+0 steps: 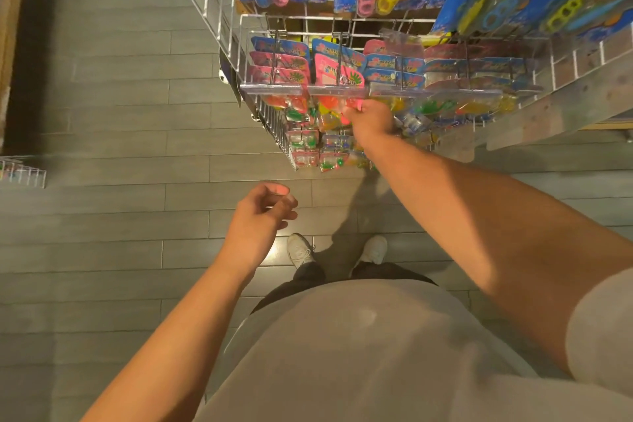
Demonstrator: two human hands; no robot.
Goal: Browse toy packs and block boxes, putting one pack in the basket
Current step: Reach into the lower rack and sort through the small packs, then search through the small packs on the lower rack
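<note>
Under right hand (371, 120), pink-carded toy pack (337, 74) with orange contents

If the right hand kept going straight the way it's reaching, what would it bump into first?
The right hand is already at the hanging toy packs under the clear price rail, so it would likely press into those packs first; whether it touches them yet is unclear.

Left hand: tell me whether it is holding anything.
Empty. The left hand hangs over the grey plank floor, fingers loosely curled, nothing in them.
</note>
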